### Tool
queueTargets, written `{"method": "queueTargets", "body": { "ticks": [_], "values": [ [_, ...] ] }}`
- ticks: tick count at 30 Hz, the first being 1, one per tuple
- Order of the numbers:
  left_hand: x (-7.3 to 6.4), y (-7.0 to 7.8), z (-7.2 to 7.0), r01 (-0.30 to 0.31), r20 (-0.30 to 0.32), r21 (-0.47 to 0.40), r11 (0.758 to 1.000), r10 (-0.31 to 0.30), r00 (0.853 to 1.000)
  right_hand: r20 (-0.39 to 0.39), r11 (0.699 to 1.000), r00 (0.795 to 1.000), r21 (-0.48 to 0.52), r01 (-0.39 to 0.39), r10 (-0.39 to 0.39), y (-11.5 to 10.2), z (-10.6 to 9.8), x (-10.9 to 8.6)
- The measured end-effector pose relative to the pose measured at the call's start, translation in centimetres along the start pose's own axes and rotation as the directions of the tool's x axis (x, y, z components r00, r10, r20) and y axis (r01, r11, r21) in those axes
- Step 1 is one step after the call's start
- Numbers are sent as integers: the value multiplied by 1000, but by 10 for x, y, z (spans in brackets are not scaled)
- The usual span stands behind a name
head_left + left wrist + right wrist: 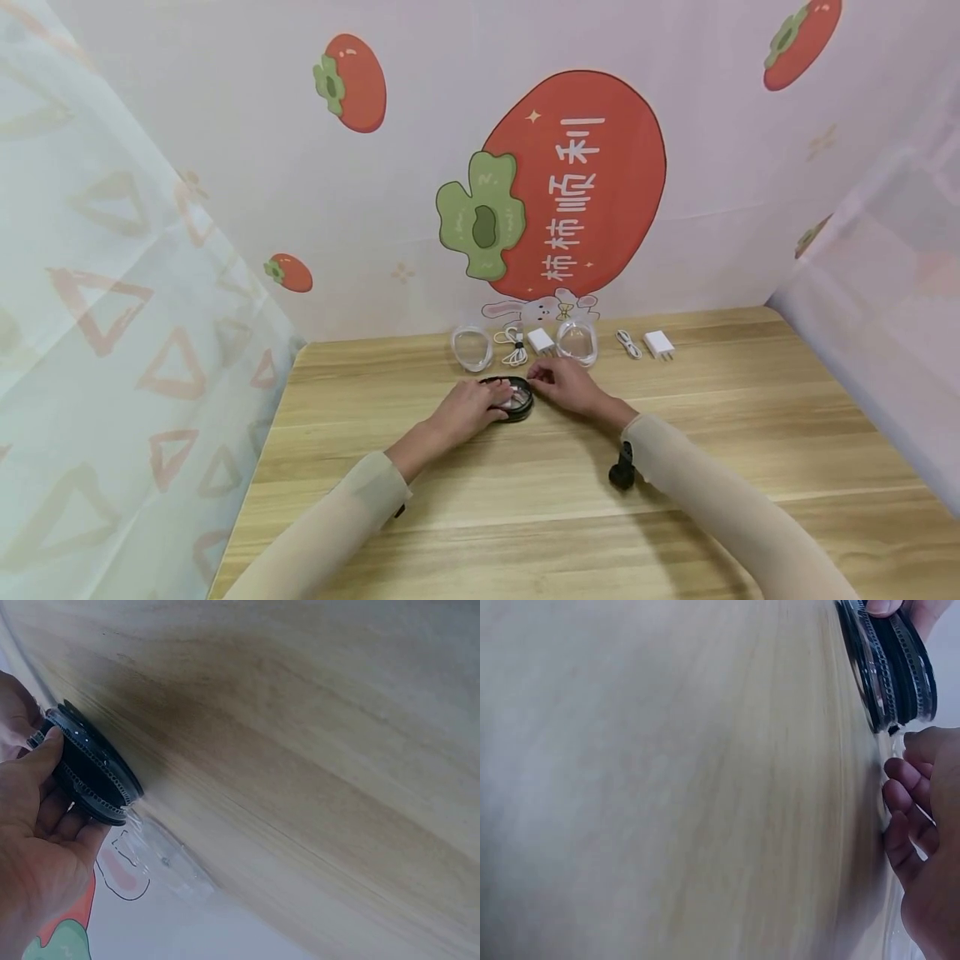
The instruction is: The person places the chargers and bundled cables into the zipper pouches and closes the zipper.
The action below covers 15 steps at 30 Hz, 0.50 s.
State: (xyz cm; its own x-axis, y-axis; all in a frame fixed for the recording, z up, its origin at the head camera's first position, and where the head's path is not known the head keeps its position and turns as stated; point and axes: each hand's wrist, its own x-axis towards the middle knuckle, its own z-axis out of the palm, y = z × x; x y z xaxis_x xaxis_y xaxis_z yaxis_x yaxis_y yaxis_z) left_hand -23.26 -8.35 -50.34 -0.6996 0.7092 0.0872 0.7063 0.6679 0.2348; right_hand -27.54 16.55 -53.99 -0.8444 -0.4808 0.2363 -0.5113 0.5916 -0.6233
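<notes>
A small round black zippered case (519, 412) with a clear top lies on the wooden table, something white showing through it. My left hand (467, 408) grips the case from its left side. In the left wrist view its thumb rests on the zippered side of the case (94, 769), the other fingers on the far side. At the case's right end is my right hand (567, 385), fingers curled, thumb and index finger pinching what looks like the zipper pull. The right wrist view shows those fingertips beside the zipper's end; the pull itself is mostly hidden.
Along the back of the table (480, 533) lie a clear round case (471, 367), a white cable (514, 357) with a black tie and a white charger (540, 340). Farther right are another clear round case (592, 346), a second white cable (628, 344) and another charger (658, 342).
</notes>
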Motion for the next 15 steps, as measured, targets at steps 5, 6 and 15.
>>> {"method": "queueTargets", "body": {
  "ticks": [5, 6, 15],
  "values": [
    [-4, -2, 0, 5, 22, 11, 1000, -5, 1000, 27, 999, 1000, 35, -5, 4, -1, -7, -4],
    [-5, -3, 0, 5, 22, 10, 1000, -5, 1000, 32, 999, 999, 40, -9, 8, -1, -8, -5],
    [-22, -12, 0, 20, 0, -15, 1000, -20, 1000, 31, 999, 999, 40, 25, -26, -5, -21, -12]
  ]
}}
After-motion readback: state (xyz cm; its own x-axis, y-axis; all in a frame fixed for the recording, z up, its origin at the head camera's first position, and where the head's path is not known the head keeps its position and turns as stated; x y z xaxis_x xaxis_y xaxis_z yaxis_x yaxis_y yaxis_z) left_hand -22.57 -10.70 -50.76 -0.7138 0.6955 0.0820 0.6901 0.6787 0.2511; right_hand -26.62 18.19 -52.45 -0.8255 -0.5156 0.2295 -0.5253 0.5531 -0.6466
